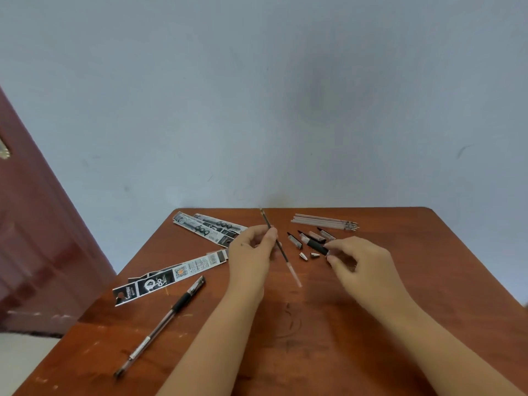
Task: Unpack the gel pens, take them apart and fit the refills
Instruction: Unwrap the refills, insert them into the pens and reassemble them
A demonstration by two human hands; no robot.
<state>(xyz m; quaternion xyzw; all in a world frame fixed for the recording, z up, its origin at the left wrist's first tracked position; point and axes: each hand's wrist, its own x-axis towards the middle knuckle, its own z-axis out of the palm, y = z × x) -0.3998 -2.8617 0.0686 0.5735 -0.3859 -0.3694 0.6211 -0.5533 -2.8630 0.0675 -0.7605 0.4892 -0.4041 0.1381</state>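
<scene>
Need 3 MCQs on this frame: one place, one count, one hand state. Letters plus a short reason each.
1. Where do the spare refills lie on the table?
A far right
B near left
C near edge, centre

2. How many metal tips lie between the hands?
A one
B two
C four

3. What is the left hand doing?
A lying flat
B pinching a refill
C holding packaging

Answers:
1 A, the bundle lies by the far edge, right of centre.
2 B, two small cones sit side by side.
3 B, its fingers grip the thin dark refill, which slants above the table.
</scene>
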